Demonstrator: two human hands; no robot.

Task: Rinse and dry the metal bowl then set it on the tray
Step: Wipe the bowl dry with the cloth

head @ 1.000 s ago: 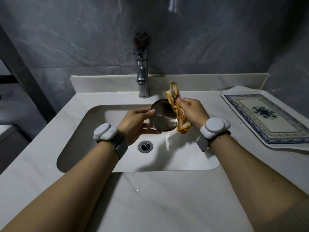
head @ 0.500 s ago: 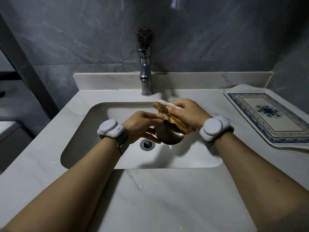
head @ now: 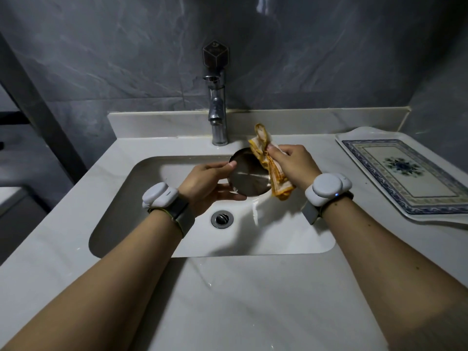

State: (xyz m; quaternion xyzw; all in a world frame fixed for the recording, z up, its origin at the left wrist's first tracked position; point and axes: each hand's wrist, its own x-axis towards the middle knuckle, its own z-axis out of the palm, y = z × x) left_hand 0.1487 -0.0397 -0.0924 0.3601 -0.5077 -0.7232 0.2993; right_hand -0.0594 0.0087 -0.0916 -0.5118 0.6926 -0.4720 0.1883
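Grip: your left hand point(head: 210, 183) holds the metal bowl point(head: 249, 174) by its rim, thumb on the upper edge and fingers curled under the lower edge; your right hand point(head: 295, 164) clutches a bunched orange-patterned cloth point(head: 272, 171) pressed against the bowl's right side. The bowl hangs above the sink point(head: 291, 239), in front of the faucet point(head: 217, 110) and above the drain point(head: 222, 218), tipped on edge so that one round, brushed face looks toward you. Half a second ago the bowl sat lower, directly over the drain, with the cloth draped across its top; now it is raised and turned up, and the cloth has shifted to its right edge, one end sticking upward. The patterned tray point(head: 405, 173) lies on the tabletop point(head: 228, 300) to the right of the sink, well apart from the bowl.
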